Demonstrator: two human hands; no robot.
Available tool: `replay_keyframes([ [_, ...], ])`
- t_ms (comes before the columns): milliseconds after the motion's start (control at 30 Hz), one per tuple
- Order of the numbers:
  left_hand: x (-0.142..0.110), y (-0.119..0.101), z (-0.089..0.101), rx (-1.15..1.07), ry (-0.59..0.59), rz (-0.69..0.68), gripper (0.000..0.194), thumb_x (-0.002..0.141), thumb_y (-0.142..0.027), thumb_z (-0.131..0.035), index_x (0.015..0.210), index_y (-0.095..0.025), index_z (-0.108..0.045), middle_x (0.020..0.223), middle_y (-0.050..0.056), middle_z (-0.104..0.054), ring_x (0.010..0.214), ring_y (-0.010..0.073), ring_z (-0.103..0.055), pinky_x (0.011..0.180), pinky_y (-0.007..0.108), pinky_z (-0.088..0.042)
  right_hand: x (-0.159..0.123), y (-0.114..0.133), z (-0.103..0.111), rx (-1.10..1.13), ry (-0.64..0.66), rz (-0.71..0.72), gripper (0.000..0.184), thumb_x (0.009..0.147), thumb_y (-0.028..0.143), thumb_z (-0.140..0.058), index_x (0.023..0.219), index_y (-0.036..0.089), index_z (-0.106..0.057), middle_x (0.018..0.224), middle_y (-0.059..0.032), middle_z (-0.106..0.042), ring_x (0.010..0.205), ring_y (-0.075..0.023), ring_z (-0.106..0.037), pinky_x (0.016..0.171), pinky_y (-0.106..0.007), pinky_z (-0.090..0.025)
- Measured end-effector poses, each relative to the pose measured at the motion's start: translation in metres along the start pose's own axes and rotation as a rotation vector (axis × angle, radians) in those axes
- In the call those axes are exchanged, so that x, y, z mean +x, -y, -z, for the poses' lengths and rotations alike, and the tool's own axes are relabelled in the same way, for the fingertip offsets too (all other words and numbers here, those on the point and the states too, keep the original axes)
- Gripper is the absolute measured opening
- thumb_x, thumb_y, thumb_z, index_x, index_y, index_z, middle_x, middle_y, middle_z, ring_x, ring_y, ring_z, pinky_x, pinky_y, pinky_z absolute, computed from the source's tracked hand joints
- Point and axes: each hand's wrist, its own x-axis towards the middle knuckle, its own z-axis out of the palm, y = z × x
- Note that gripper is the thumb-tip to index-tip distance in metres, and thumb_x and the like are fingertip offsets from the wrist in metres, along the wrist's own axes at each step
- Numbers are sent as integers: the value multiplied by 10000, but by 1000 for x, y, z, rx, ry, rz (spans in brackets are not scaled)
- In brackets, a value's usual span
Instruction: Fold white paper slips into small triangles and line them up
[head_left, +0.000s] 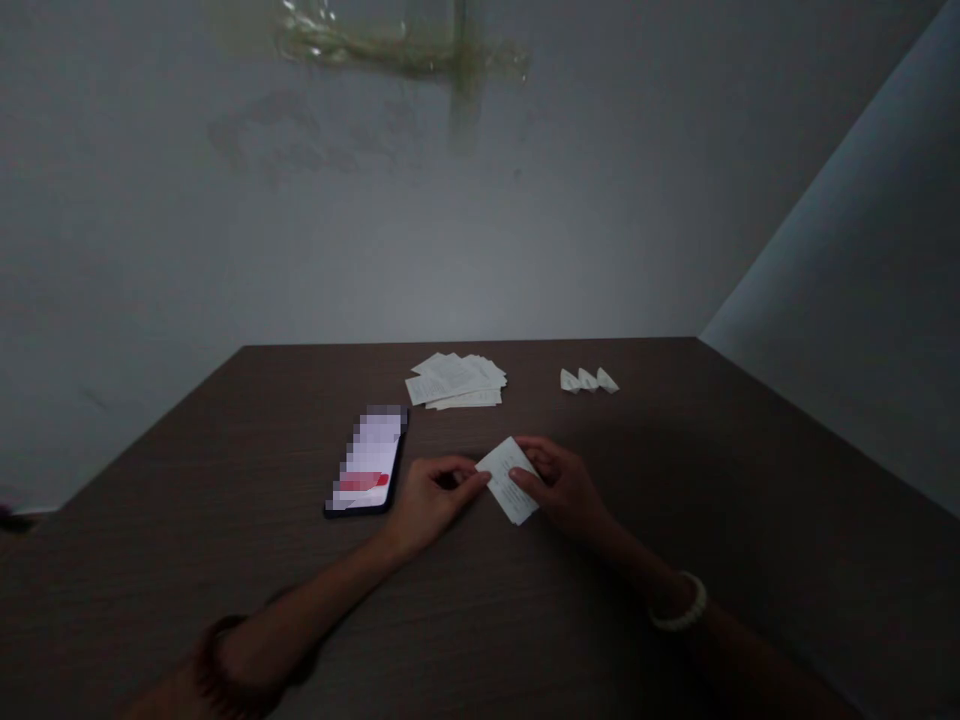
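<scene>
A small piece of white printed paper (pixel 504 482) is held tilted above the table, one corner pointing toward me. My left hand (pixel 433 497) pinches its left corner between thumb and fingertips. On the other side, my right hand (pixel 559 487) grips the right edge, thumb on top and fingers behind. The paper looks folded or doubled at its lower corner, though I cannot tell for sure. Close to my left hand lies a phone (pixel 367 462) with its screen lit. Beyond my hands rests a loose pile of printed paper slips (pixel 457 378).
Three small folded white paper pieces (pixel 589 381) stand in a row at the back right of the dark wooden table (pixel 247 450). A grey wall (pixel 600 200) with peeling yellowish tape (pixel 405 55) rises behind the table, and another wall surface slants in at right.
</scene>
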Motion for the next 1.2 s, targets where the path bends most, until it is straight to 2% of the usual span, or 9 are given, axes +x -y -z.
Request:
replay_keyframes([
  [100, 0, 0, 1, -16, -30, 1, 260, 786, -392, -686, 737, -139, -723, 591, -4, -612, 540, 112, -502, 501, 206, -359, -1, 1, -2, 16, 9, -10, 386, 793, 319, -681, 1134, 171, -579, 951, -79, -709, 808, -198, -694, 659, -296, -554],
  [233, 0, -1, 1, -40, -29, 8, 252, 793, -379, -675, 747, -135, -719, 619, 6, -633, 558, 117, -519, 521, 209, -385, -3, 4, -2, 46, 40, -17, 390, 782, 313, -696, 1121, 165, -573, 966, -79, -709, 863, -205, -691, 724, -314, -555],
  [367, 0, -2, 1, -84, 50, 16, 250, 802, -365, -660, 724, -132, -705, 632, 14, -650, 551, 113, -525, 507, 199, -390, -5, 8, 0, 69, 81, -28, 418, 765, 331, -713, 1122, 157, -581, 958, -79, -710, 866, -210, -687, 718, -310, -544],
  [500, 0, -2, 1, -101, 112, 33, 270, 813, -374, -648, 704, -132, -697, 627, 18, -650, 532, 106, -521, 489, 194, -389, -5, 9, 1, 144, 105, -77, 351, 768, 352, -713, 1046, 164, -610, 914, -61, -723, 829, -199, -691, 696, -292, -535],
  [633, 0, 2, -1, -89, 41, 30, 240, 779, -378, -689, 802, -141, -707, 684, 29, -678, 596, 131, -583, 553, 220, -453, -3, 6, 1, 172, 127, -127, 296, 766, 384, -711, 933, 158, -616, 827, -47, -728, 728, -192, -692, 628, -285, -534],
  [733, 0, 4, -2, -106, -16, 18, 265, 751, -362, -720, 898, -143, -707, 698, 30, -686, 613, 140, -605, 579, 234, -483, -3, 4, 1, 174, 128, -143, 314, 763, 393, -714, 947, 160, -613, 813, -43, -728, 709, -191, -691, 611, -287, -535],
  [933, 0, 3, -2, -59, -68, -6, 221, 746, -334, -727, 849, -138, -722, 663, 23, -680, 578, 125, -589, 540, 213, -469, -3, 5, 0, 185, 116, -161, 294, 764, 371, -717, 938, 159, -612, 811, -42, -733, 681, -176, -691, 585, -261, -521],
  [1200, -1, 4, -3, -45, -70, -30, 230, 756, -339, -723, 858, -133, -725, 658, 22, -675, 573, 119, -581, 530, 204, -460, -3, 7, 0, 185, 116, -160, 312, 761, 396, -716, 936, 159, -613, 785, -37, -728, 676, -184, -692, 583, -272, -531],
])
